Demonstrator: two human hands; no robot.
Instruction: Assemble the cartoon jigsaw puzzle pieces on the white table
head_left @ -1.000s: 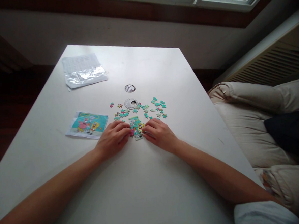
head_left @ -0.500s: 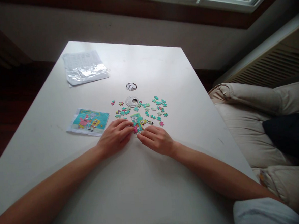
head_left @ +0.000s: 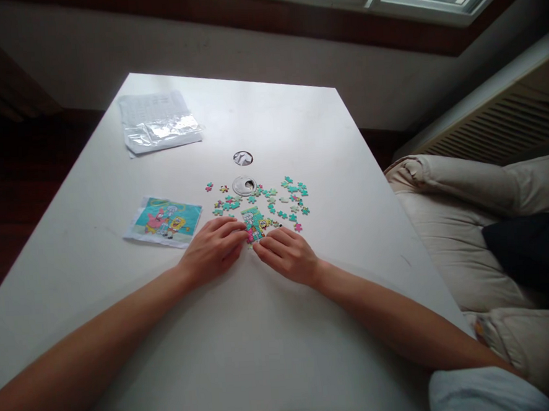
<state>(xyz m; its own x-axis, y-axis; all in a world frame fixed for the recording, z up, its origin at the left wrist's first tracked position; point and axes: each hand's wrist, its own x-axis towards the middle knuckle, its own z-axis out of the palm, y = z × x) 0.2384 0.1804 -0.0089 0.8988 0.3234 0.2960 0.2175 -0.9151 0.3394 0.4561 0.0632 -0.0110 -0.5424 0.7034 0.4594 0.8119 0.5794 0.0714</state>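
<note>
A small joined block of cartoon jigsaw pieces (head_left: 254, 223) lies on the white table (head_left: 245, 331). My left hand (head_left: 213, 246) rests beside its left edge, fingers curled, fingertips pressing on the block. My right hand (head_left: 284, 253) lies at its lower right, fingers together, tips touching the block's bottom edge. Several loose teal and pink pieces (head_left: 289, 199) are scattered just beyond the block. A printed picture of the finished puzzle (head_left: 164, 219) lies to the left of my left hand.
A round metal lid (head_left: 244, 185) and a round hole in the table (head_left: 242, 158) sit behind the pieces. A clear plastic bag on paper (head_left: 158, 129) lies at the far left. A cream sofa with a dark cushion (head_left: 494, 229) stands at the table's right.
My right hand has slid left and down, from the block's right side to its lower edge. The left hand has stayed by the block. The camera has shifted slightly.
</note>
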